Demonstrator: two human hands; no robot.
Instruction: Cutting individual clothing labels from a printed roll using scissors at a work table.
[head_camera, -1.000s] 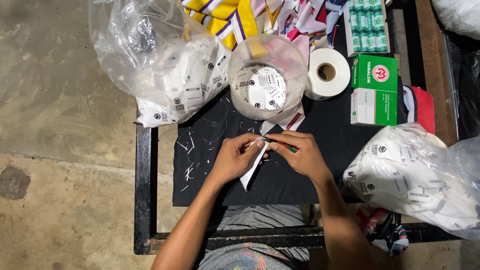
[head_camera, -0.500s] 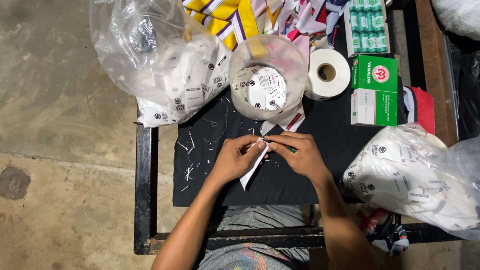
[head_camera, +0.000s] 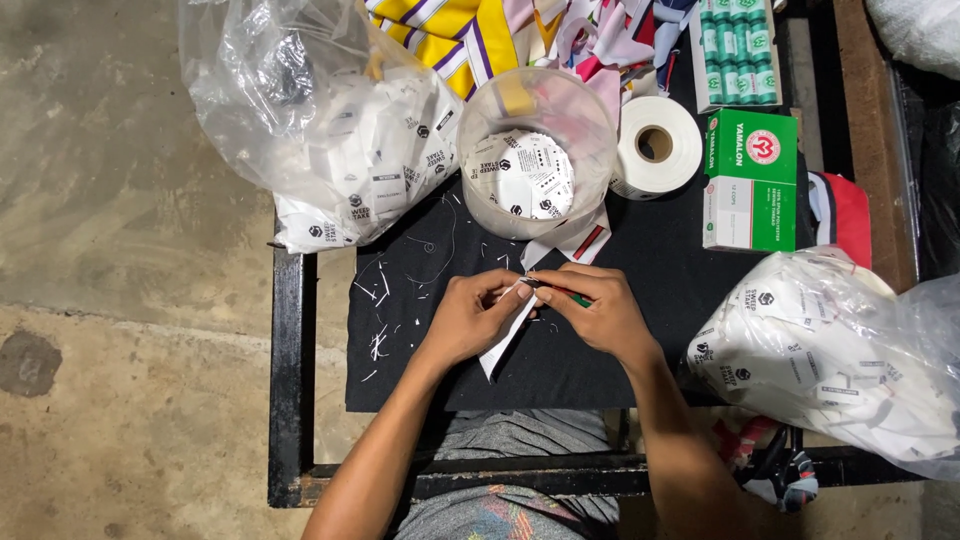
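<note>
Hands at centre of a black cloth-covered work surface (head_camera: 640, 350), seen from above. My left hand (head_camera: 468, 322) pinches the upper end of a narrow white fabric label (head_camera: 503, 340) between thumb and fingers; the label hangs down and slightly leftward from the grip, its lower end resting on the cloth. My right hand (head_camera: 598, 312) is closed around a small green-handled tool (head_camera: 572, 296), its tip meeting the label's top edge just where my left fingertips hold it; the tool's kind I cannot tell. Short white thread clippings (head_camera: 385, 300) lie scattered on the cloth to the left of my left hand. Just beyond both hands stands a clear round plastic tub (head_camera: 590, 120) with printed white labels inside. Left of the tub sits a clear plastic bag of labels (head_camera: 310, 120); a second bag of labels (head_camera: 840, 360) lies at my right forearm. A roll of white tape (head_camera: 655, 145) and a green and white box (head_camera: 750, 180) lie right of the tub.
</note>
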